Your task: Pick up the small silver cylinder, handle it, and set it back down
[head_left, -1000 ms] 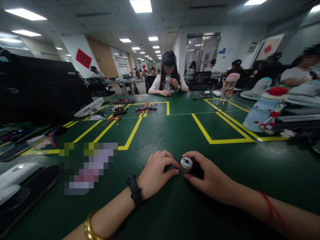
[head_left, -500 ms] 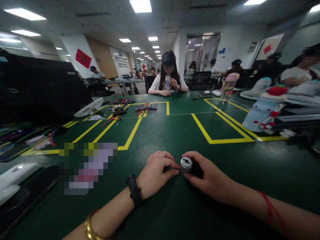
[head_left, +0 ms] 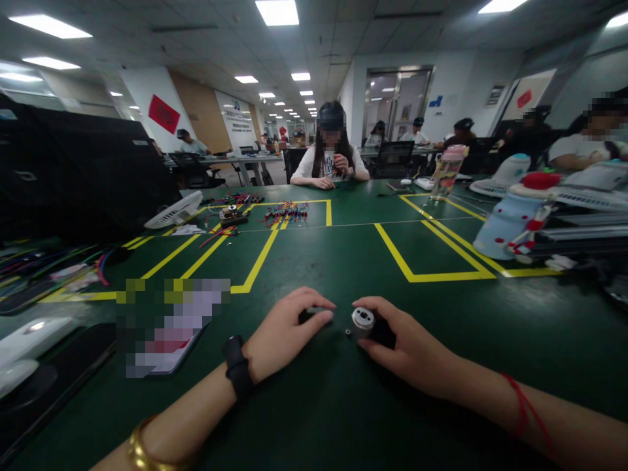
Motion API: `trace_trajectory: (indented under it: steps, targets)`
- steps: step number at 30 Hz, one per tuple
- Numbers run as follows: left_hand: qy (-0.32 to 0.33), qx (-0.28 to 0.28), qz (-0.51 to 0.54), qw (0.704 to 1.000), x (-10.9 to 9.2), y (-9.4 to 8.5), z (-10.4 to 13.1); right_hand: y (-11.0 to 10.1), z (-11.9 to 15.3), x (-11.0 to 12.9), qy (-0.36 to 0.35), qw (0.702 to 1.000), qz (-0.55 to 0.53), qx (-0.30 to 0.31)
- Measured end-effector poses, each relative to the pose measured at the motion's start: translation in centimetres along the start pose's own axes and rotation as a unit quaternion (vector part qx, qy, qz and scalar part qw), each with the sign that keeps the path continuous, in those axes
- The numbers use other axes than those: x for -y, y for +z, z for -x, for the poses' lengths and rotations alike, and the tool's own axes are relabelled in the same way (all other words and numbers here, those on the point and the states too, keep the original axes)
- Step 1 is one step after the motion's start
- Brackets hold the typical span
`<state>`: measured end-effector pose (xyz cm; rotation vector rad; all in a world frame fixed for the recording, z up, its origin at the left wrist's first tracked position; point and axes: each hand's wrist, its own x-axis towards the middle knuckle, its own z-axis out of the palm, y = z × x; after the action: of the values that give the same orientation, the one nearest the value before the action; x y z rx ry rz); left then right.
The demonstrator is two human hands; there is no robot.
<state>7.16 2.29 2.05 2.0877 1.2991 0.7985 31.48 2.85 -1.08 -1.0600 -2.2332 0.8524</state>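
A small silver metal cylinder, which looks like a small motor, stands upright on the green tabletop, its round end face with dark holes turned up. My right hand has thumb and fingers closed around its right side. Just left of the cylinder lies a tiny metal piece, too small to name. My left hand is farther left, thumb and fingers apart and nothing between them; it touches neither the cylinder nor the tiny piece.
Yellow tape marks areas on the green table. Wire bundles lie at the back left, near a white fan. A blue bottle stands at right. Across the table sits a person. A pixelated flat object lies left.
My left hand has let go of the tiny metal piece and drawn back to the left, its fingers apart. My right hand stays at the cylinder.
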Motion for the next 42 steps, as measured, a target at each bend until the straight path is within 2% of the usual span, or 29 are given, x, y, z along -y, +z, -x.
trace_trajectory:
  steps: [3, 6, 9, 11, 14, 18, 20, 23, 25, 26, 27, 28, 29, 30, 32, 33, 34, 36, 38, 40, 42]
  targets:
    - [-0.091, -0.058, 0.034, 0.994, 1.5, -2.1, 1.7, -0.1, -0.1, 0.4, 0.003, 1.000, 0.000, 0.001]
    - [-0.163, -0.120, 0.098, 0.974, 3.6, -3.3, 3.5, -0.6, -0.1, 0.8, 0.013, 1.000, -0.006, -0.005]
    - [-0.180, -0.159, 0.150, 0.959, 4.8, -3.4, 4.1, -2.6, 0.4, 0.5, 0.038, 0.998, 0.020, -0.040]
    - [-0.178, -0.162, 0.151, 0.959, 4.8, -3.2, 4.0, -4.9, 1.5, -0.5, 0.073, 0.992, 0.058, -0.082]
    - [-0.177, -0.159, 0.138, 0.962, 4.2, -2.9, 3.6, -9.7, 4.6, -3.8, 0.164, 0.962, 0.139, -0.170]
    - [-0.186, -0.166, 0.150, 0.957, 3.8, -3.0, 3.6, -16.3, 10.2, -10.3, 0.298, 0.877, 0.268, -0.266]
    - [-0.186, -0.166, 0.155, 0.956, 3.9, -3.0, 3.7, -18.7, 12.7, -13.6, 0.339, 0.840, 0.312, -0.287]
    - [-0.191, -0.164, 0.162, 0.954, 4.1, -3.1, 3.8, -20.5, 14.9, -16.4, 0.374, 0.821, 0.336, -0.271]
    - [-0.191, -0.162, 0.161, 0.955, 4.3, -3.1, 3.8, -20.1, 14.8, -16.1, 0.384, 0.792, 0.393, -0.267]
    - [-0.190, -0.160, 0.158, 0.956, 4.3, -3.1, 3.8, -19.5, 14.2, -15.1, 0.365, 0.773, 0.437, -0.278]
    - [-0.188, -0.158, 0.155, 0.957, 4.4, -3.1, 3.8, -18.4, 13.3, -13.8, 0.326, 0.763, 0.478, -0.288]
    - [-0.187, -0.156, 0.153, 0.958, 4.4, -3.1, 3.9, -17.1, 12.1, -12.0, 0.269, 0.768, 0.504, -0.289]
    - [-0.188, -0.154, 0.153, 0.958, 4.4, -3.1, 3.9, -15.4, 10.7, -10.1, 0.197, 0.792, 0.504, -0.282]
    - [-0.189, -0.154, 0.154, 0.958, 4.5, -3.1, 3.9, -13.5, 9.1, -8.0, 0.134, 0.844, 0.460, -0.241]
    - [-0.192, -0.155, 0.155, 0.957, 4.5, -3.2, 4.1, -9.3, 5.5, -4.1, 0.075, 0.939, 0.318, -0.105]
    - [-0.194, -0.156, 0.154, 0.956, 4.5, -3.2, 4.1, -7.1, 3.8, -2.4, 0.058, 0.967, 0.245, -0.035]
    - [-0.197, -0.156, 0.154, 0.956, 4.5, -3.2, 4.2, -5.1, 2.1, -1.1, 0.038, 0.982, 0.187, 0.007]
    - [-0.198, -0.155, 0.157, 0.955, 4.5, -3.2, 4.3, -1.8, -0.7, 0.7, -0.005, 0.991, 0.132, 0.035]
    - [-0.194, -0.153, 0.162, 0.955, 4.5, -3.2, 4.3, 0.1, -2.3, 1.4, -0.036, 0.991, 0.122, 0.040]
    - [-0.184, -0.152, 0.162, 0.958, 4.4, -3.2, 4.2, 0.2, -2.6, 1.4, -0.042, 0.991, 0.118, 0.042]
    - [-0.175, -0.148, 0.158, 0.960, 4.4, -3.2, 4.2, -1.7, -1.7, 0.9, -0.026, 0.992, 0.120, 0.028]
